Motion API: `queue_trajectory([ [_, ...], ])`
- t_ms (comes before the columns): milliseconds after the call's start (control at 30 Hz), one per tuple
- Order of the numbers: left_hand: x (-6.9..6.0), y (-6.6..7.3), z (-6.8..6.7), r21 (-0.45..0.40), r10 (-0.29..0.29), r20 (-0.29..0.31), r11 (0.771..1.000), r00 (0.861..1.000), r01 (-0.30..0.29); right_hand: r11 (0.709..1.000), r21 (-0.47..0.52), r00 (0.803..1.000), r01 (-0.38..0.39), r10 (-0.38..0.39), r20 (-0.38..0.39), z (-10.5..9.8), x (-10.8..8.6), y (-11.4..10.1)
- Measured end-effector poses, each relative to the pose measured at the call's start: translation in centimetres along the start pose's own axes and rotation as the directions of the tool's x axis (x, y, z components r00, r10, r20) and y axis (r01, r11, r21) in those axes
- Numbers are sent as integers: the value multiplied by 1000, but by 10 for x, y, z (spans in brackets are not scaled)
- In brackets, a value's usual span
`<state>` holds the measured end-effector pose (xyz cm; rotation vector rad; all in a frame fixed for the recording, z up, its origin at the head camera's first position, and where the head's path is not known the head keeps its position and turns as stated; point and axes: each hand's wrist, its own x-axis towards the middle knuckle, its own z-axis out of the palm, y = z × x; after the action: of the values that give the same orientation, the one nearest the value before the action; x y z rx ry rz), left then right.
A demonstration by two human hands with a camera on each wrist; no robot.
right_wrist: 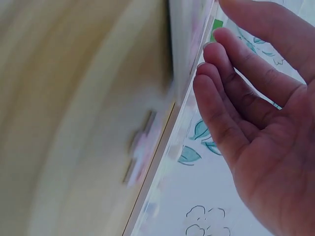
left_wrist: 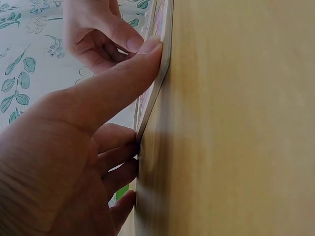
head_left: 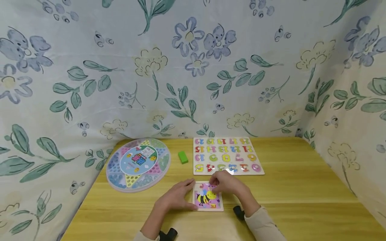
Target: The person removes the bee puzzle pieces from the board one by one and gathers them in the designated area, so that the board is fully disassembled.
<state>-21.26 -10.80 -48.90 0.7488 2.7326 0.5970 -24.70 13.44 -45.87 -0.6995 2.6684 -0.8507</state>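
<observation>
A small square jigsaw puzzle (head_left: 203, 198) with a yellow-and-black bee on pink lies in a pale frame on the table. My left hand (head_left: 177, 198) holds its frame by the left side, fingers along that edge and the thumb at the near left corner. In the left wrist view the left thumb (left_wrist: 125, 73) lies against the rim. Over the puzzle's upper right part is my right hand (head_left: 228, 183), fingertips down at its surface. The right wrist view shows these fingers (right_wrist: 251, 81) loosely bent; whether they pinch a piece is hidden.
Beyond the puzzle lies a white number board (head_left: 229, 156). A green block (head_left: 183, 157) sits to its left, and a round marble game board (head_left: 138, 164) farther left. In the right wrist view a blurred pinkish shape (right_wrist: 142, 150) is on the wooden table (head_left: 301, 187). Floral cloth hangs behind.
</observation>
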Motion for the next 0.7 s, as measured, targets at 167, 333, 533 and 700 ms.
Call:
queue_trajectory([
  [167, 1, 0, 0, -4, -8, -2, 1000, 1000, 8, 998, -48, 999, 50, -49, 13, 4, 8, -7],
  [333, 3, 1, 1, -11, -12, 9, 1000, 1000, 12, 997, -72, 1000, 0, 1, 15, 7, 11, -9],
  [533, 2, -1, 2, -13, -21, 17, 1000, 1000, 21, 997, -77, 1000, 0, 2, 22, 12, 12, -8],
  [700, 1, -2, 2, -11, -16, 8, 1000, 1000, 16, 997, -74, 1000, 8, -6, 18, 12, 13, -9],
])
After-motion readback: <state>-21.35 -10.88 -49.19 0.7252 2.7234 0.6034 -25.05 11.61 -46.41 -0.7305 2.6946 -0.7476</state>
